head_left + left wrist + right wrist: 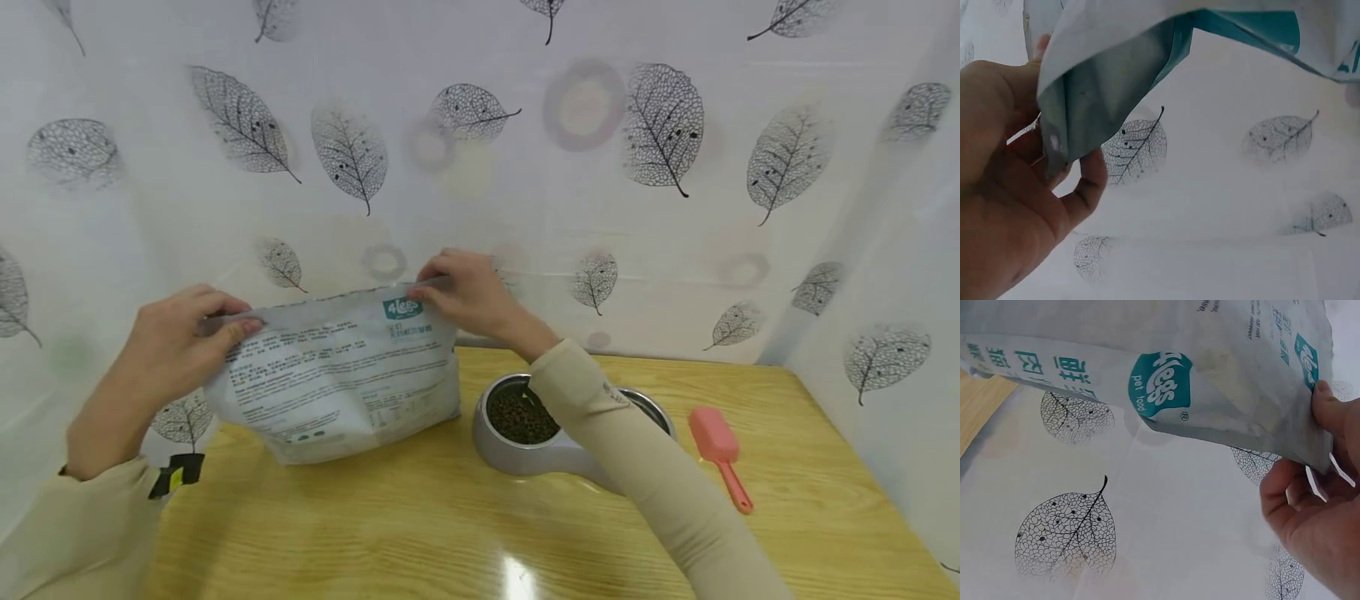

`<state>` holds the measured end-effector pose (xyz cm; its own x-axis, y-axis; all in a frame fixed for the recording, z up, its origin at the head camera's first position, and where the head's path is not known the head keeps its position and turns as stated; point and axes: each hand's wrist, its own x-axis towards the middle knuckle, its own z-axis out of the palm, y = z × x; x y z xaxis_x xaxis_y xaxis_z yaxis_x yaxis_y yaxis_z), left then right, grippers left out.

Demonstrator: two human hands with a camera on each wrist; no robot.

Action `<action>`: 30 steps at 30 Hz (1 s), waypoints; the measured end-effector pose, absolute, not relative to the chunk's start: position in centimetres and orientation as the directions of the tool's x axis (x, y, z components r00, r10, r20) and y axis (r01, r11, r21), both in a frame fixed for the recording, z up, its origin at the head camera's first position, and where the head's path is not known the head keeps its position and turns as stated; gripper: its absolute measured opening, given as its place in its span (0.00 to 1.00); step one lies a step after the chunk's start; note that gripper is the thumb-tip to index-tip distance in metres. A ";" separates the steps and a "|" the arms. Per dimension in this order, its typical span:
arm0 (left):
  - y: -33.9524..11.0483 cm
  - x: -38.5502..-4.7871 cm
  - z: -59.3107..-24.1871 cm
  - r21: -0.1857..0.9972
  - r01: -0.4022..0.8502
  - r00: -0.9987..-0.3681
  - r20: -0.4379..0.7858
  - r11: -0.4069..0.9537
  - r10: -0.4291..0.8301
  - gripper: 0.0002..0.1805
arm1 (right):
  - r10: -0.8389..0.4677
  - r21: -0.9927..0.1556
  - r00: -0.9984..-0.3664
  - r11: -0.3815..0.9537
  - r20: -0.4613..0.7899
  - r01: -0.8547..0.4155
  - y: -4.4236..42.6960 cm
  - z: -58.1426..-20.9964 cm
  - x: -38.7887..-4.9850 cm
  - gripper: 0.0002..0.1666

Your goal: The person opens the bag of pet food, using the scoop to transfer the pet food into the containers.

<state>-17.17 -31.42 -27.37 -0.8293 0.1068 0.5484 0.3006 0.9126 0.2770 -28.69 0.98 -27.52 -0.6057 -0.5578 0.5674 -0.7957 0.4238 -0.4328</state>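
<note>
A white pet food bag (pixel 322 375) with printed text and a teal logo is held up at its top edge, tilted over the left of the table. At its upper left corner my left hand (pixel 176 342) pinches the edge between thumb and fingers. My right hand (pixel 472 296) pinches the top edge near the logo. In the left wrist view, the left hand (pixel 1029 169) holds a corner of the bag (pixel 1116 81). The right wrist view has the right hand (pixel 1316 500) gripping another corner of the bag (pixel 1222 369).
A grey double pet bowl (pixel 510 454) stands right of the bag, brown kibble (pixel 521 417) in its left basin; my right sleeve partly hides the other basin. A pink scoop (pixel 718 446) lies farther right on the wooden table (pixel 420 517). Behind hangs a leaf-patterned curtain (pixel 510 208).
</note>
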 end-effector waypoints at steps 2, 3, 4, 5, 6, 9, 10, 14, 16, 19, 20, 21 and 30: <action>-31.3 -17.7 -27.8 0.261 0.341 -0.785 0.608 0.903 0.120 0.03 | -0.541 -0.433 -0.587 0.396 0.603 -0.810 1.1 -27.9 -28.7 0.09; -31.1 -18.0 -28.0 0.250 0.364 -0.758 0.639 0.897 0.129 0.03 | -0.527 -0.430 -0.580 0.389 0.622 -0.815 1.2 -28.2 -28.7 0.09; -31.0 -18.4 -28.1 0.236 0.388 -0.729 0.670 0.891 0.140 0.03 | -0.513 -0.428 -0.571 0.380 0.640 -0.820 1.2 -28.4 -28.7 0.09; -30.9 -18.8 -28.2 0.219 0.411 -0.698 0.700 0.885 0.151 0.03 | -0.501 -0.420 -0.560 0.372 0.660 -0.827 1.2 -28.7 -28.7 0.09; -30.8 -19.2 -28.2 0.193 0.431 -0.663 0.731 0.881 0.164 0.04 | -0.490 -0.415 -0.551 0.366 0.675 -0.833 1.2 -28.8 -28.6 0.09; -30.7 -20.2 -28.4 0.189 0.444 -0.627 0.763 0.876 0.154 0.04 | -0.468 -0.382 -0.521 0.363 0.714 -0.850 1.2 -29.3 -28.4 0.09; -30.7 -20.5 -28.5 0.195 0.439 -0.626 0.766 0.877 0.143 0.04 | -0.466 -0.369 -0.510 0.365 0.723 -0.855 1.1 -29.4 -28.4 0.09; -30.9 -20.3 -29.2 0.226 0.408 -0.626 0.775 0.885 0.090 0.04 | -0.462 -0.319 -0.496 0.410 0.735 -0.854 0.5 -29.5 -28.6 0.09; -30.9 -20.1 -29.5 0.237 0.403 -0.617 0.784 0.884 0.072 0.03 | -0.450 -0.317 -0.510 0.437 0.733 -0.842 0.2 -29.5 -29.0 0.10; -30.5 -20.1 -29.6 0.243 0.420 -0.606 0.792 0.874 0.071 0.04 | -0.415 -0.346 -0.551 0.472 0.724 -0.811 0.0 -29.5 -29.8 0.10; -30.3 -20.2 -29.6 0.248 0.425 -0.610 0.789 0.871 0.073 0.04 | -0.401 -0.364 -0.566 0.477 0.720 -0.800 0.1 -29.5 -30.0 0.10; -30.2 -20.3 -29.5 0.249 0.427 -0.613 0.786 0.869 0.077 0.05 | -0.388 -0.381 -0.580 0.479 0.717 -0.791 0.1 -29.5 -30.2 0.10; -30.1 -20.4 -29.1 0.247 0.411 -0.635 0.768 0.878 0.082 0.06 | -0.384 -0.450 -0.649 0.491 0.656 -0.746 0.7 -29.4 -30.1 0.12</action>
